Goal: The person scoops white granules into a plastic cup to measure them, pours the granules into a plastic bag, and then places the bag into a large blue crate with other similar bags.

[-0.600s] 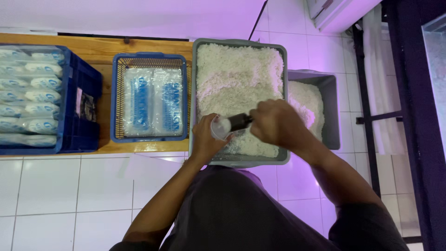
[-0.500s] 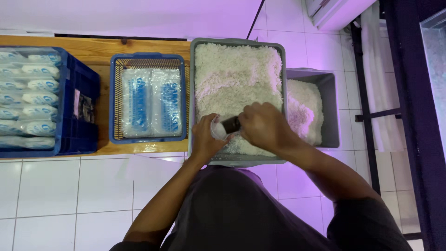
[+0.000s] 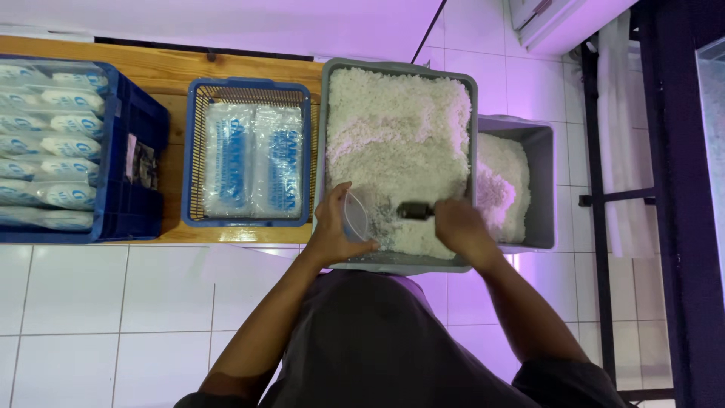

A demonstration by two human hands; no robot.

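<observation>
While the left hand grips an open clear plastic bag, the right hand closes on a dark scoop in the grey rice tub. Filling seems underway; the scoop must lift level to the bag's mouth.

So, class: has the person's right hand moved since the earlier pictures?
Yes. The right hand has shifted right, away from the left hand, towards the right wall of the grey tub.

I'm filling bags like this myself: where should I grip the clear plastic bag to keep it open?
Grip the clear plastic bag at its rim, from the left, as the left hand does: its mouth faces right toward the scoop held by the right hand.
</observation>
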